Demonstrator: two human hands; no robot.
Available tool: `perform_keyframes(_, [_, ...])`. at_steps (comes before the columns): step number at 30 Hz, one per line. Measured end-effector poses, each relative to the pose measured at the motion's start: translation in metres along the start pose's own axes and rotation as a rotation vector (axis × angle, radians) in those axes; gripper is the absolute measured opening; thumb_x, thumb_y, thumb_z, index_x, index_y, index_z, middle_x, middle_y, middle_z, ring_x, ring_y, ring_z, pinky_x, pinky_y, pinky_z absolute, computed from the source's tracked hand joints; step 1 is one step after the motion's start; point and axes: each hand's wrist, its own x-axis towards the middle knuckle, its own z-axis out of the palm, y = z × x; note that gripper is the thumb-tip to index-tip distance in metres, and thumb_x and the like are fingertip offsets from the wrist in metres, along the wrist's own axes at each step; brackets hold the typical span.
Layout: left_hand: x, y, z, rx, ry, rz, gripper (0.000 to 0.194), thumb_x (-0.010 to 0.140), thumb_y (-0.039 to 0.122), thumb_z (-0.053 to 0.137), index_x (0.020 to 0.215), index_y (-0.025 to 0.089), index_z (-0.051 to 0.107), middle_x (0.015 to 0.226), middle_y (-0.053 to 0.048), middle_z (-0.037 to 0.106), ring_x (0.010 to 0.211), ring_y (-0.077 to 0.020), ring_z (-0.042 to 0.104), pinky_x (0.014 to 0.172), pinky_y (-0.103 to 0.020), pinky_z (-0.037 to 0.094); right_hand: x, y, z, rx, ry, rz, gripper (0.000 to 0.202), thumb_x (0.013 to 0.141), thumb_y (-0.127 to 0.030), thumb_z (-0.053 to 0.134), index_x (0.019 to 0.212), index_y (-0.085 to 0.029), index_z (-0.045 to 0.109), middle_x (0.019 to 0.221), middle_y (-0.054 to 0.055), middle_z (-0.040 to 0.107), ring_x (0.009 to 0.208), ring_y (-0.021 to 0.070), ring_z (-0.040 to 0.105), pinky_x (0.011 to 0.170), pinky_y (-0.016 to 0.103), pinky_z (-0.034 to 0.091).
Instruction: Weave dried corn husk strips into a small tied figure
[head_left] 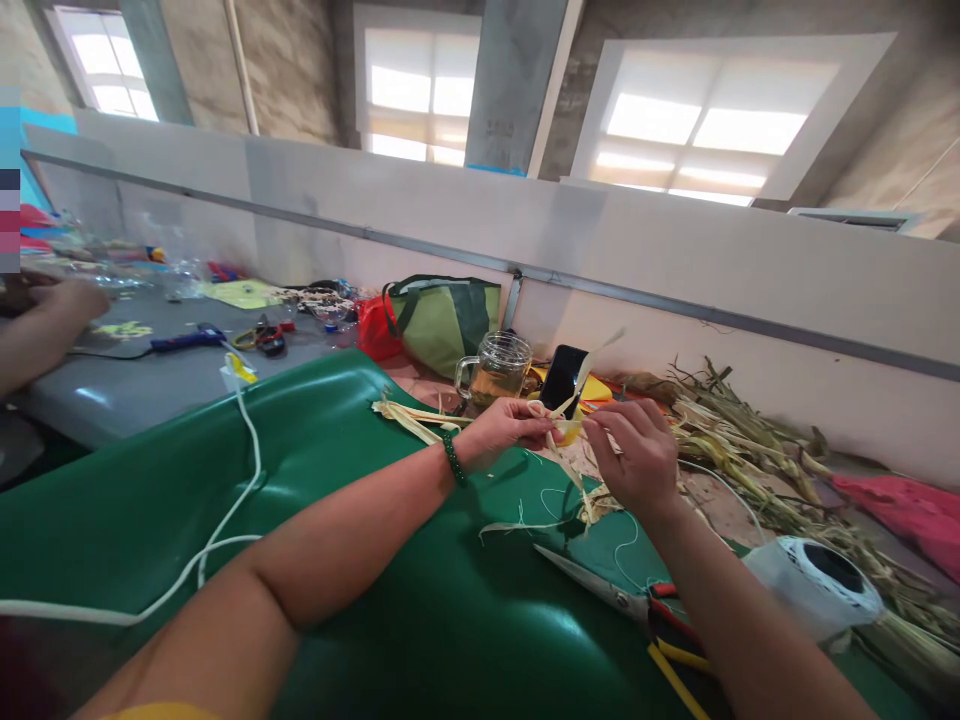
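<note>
My left hand [514,425], with a green bead bracelet at its wrist, pinches a pale strip of dried husk [589,365] that sticks up from the fingers. Close on its right, my right hand [634,450] has its fingers pressed together at the edge of a small yellowish piece [568,431] between both hands. More husk hangs down below them toward a husk scrap [596,503] and loose pale thread on the green cover [480,600]. Open-bladed or closed, the scissors [622,598] lie below, their handles partly behind my right forearm.
Behind the hands stand a glass mug [499,368], a phone [564,380] and a green bag [450,320]. Dried husks [750,430] and a thread spool [817,585] lie right. A white cable [251,450] crosses the left. Another person's arm [45,330] is at far left.
</note>
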Motion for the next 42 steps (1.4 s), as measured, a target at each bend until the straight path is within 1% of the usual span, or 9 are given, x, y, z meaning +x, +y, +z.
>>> perform_keyframes(3, [0.0, 0.001, -0.001, 0.004, -0.006, -0.008, 0.048, 0.046, 0.05, 0.082, 0.065, 0.009, 0.066, 0.067, -0.003, 0.065, 0.057, -0.0067, 0.053, 0.064, -0.022, 0.042, 0.001, 0.0, 0.003, -0.038, -0.026, -0.011, 0.01, 0.085, -0.021, 0.056, 0.08, -0.02, 0.064, 0.084, 0.008, 0.068, 0.08, 0.0215, 0.057, 0.076, 0.037, 0.046])
perform_keyframes(6, [0.0, -0.001, -0.001, 0.037, -0.025, -0.019, 0.048, 0.047, 0.052, 0.081, 0.067, 0.01, 0.067, 0.071, -0.004, 0.067, 0.062, -0.0095, 0.057, 0.067, -0.024, 0.044, 0.0, -0.001, 0.006, 0.003, -0.09, 0.049, 0.015, 0.086, -0.022, 0.054, 0.075, -0.02, 0.064, 0.078, 0.007, 0.068, 0.077, 0.021, 0.058, 0.074, 0.037, 0.046])
perform_keyframes(11, [0.0, -0.006, -0.002, 0.106, -0.101, -0.027, 0.048, 0.05, 0.052, 0.08, 0.072, 0.011, 0.068, 0.075, -0.005, 0.069, 0.071, -0.013, 0.061, 0.071, -0.025, 0.045, -0.001, -0.006, 0.012, 0.222, -0.152, 0.326, 0.022, 0.083, -0.034, 0.058, 0.065, -0.021, 0.06, 0.065, 0.003, 0.066, 0.064, 0.0185, 0.06, 0.062, 0.032, 0.047])
perform_keyframes(14, [0.001, -0.008, -0.002, 0.095, -0.102, -0.037, 0.048, 0.05, 0.052, 0.08, 0.074, 0.011, 0.069, 0.076, -0.005, 0.07, 0.073, -0.0141, 0.063, 0.073, -0.026, 0.045, 0.0, -0.009, 0.012, 0.342, -0.173, 0.443, 0.02, 0.079, -0.035, 0.061, 0.064, -0.021, 0.059, 0.067, 0.003, 0.067, 0.063, 0.0179, 0.061, 0.061, 0.031, 0.048])
perform_keyframes(19, [0.003, -0.01, -0.003, 0.04, -0.069, -0.049, 0.049, 0.046, 0.05, 0.082, 0.074, 0.011, 0.069, 0.076, -0.005, 0.07, 0.073, -0.0142, 0.063, 0.073, -0.026, 0.045, 0.0, -0.01, 0.012, 0.377, -0.146, 0.466, 0.018, 0.077, -0.032, 0.061, 0.064, -0.02, 0.06, 0.072, 0.005, 0.067, 0.073, 0.0202, 0.063, 0.07, 0.035, 0.049])
perform_keyframes(25, [0.002, -0.009, -0.002, 0.064, -0.087, -0.019, 0.048, 0.049, 0.049, 0.081, 0.077, 0.011, 0.07, 0.076, -0.006, 0.071, 0.072, -0.0144, 0.064, 0.071, -0.025, 0.045, -0.002, -0.01, 0.013, 0.354, -0.165, 0.533, 0.017, 0.075, -0.035, 0.059, 0.067, -0.02, 0.063, 0.072, 0.004, 0.068, 0.07, 0.0204, 0.064, 0.069, 0.035, 0.049])
perform_keyframes(31, [0.001, -0.009, -0.002, 0.078, -0.072, -0.008, 0.045, 0.052, 0.048, 0.08, 0.075, 0.012, 0.068, 0.079, -0.007, 0.071, 0.075, -0.0149, 0.064, 0.069, -0.024, 0.044, -0.001, -0.01, 0.013, 0.337, -0.163, 0.602, 0.025, 0.076, -0.041, 0.055, 0.065, -0.02, 0.063, 0.067, 0.004, 0.068, 0.062, 0.0199, 0.062, 0.057, 0.031, 0.046])
perform_keyframes(35, [0.004, -0.011, -0.004, 0.061, -0.072, -0.025, 0.047, 0.05, 0.048, 0.081, 0.077, 0.011, 0.068, 0.08, -0.007, 0.071, 0.078, -0.0158, 0.064, 0.071, -0.025, 0.045, 0.004, -0.011, 0.01, 0.343, -0.215, 0.58, 0.027, 0.077, -0.041, 0.054, 0.063, -0.02, 0.062, 0.054, 0.001, 0.061, 0.047, 0.0151, 0.053, 0.046, 0.027, 0.039])
perform_keyframes(42, [0.003, -0.013, -0.003, 0.114, -0.088, -0.033, 0.046, 0.055, 0.051, 0.078, 0.076, 0.011, 0.068, 0.077, -0.006, 0.07, 0.072, -0.0132, 0.062, 0.071, -0.025, 0.044, 0.004, -0.011, 0.011, 0.276, -0.215, 0.537, 0.034, 0.08, -0.045, 0.054, 0.056, -0.021, 0.056, 0.046, -0.003, 0.051, 0.042, 0.011, 0.042, 0.044, 0.024, 0.033])
